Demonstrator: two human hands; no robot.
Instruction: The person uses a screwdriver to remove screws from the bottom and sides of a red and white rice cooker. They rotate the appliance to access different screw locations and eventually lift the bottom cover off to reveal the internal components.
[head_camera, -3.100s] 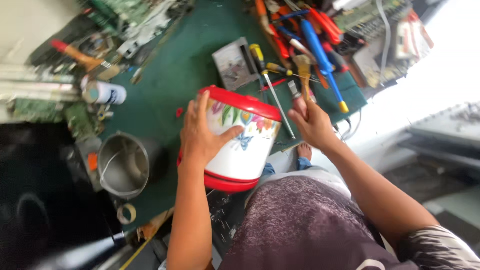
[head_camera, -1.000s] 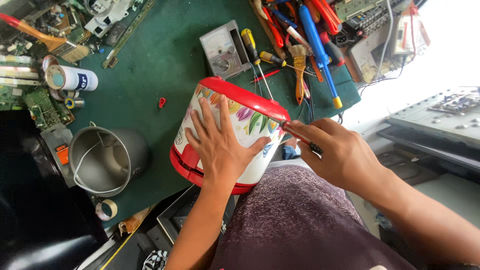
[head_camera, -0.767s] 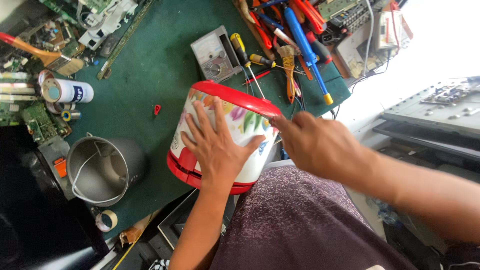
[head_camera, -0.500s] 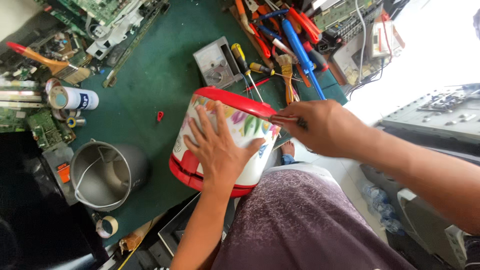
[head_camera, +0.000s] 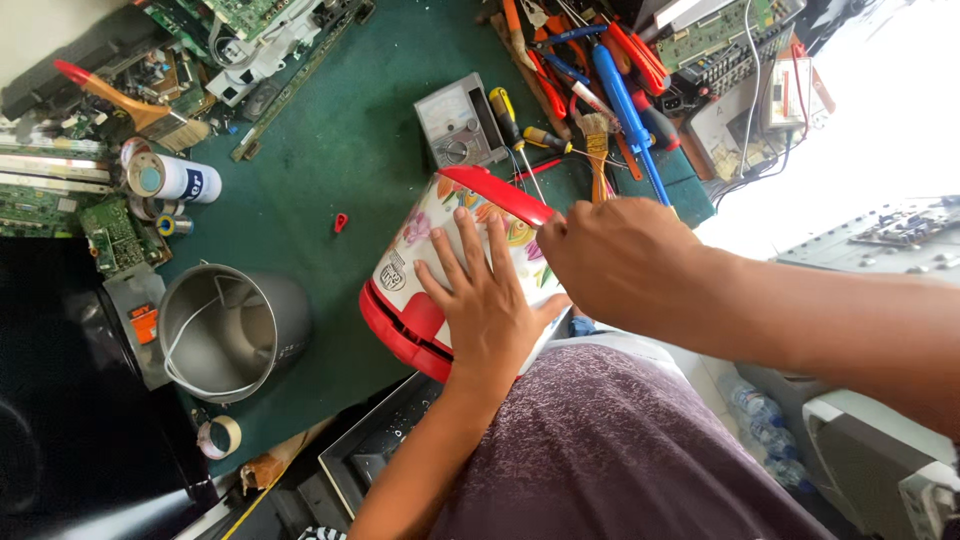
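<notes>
My left hand (head_camera: 487, 305) lies flat and spread wide on the side of the cooker (head_camera: 450, 262), a white pot with painted flowers and red rims that rests tipped on its side at the near edge of the desk (head_camera: 350, 140), partly against my lap. My palm covers much of the flower print, and the pot's far end is hidden behind my right hand (head_camera: 612, 262). That hand is curled into a loose fist at the upper red rim; whatever it grips is buried inside the fingers, so I cannot tell what it holds.

A small label sits on the pot's white wall near the lower rim, too small to make out. Toward the left edge of the desk lies a white can (head_camera: 172, 178) with a blue band, on its side. Below it stands a bare metal pot (head_camera: 232, 331) with an orange tag on the grey piece beside it. A roll of tape (head_camera: 220, 436) sits at the near left corner. A grey meter (head_camera: 460, 125) with a dial lies behind the cooker, and a heap of screwdrivers (head_camera: 625, 100) and a brush crowds the far right corner, overlapping so I cannot separate them all.
</notes>
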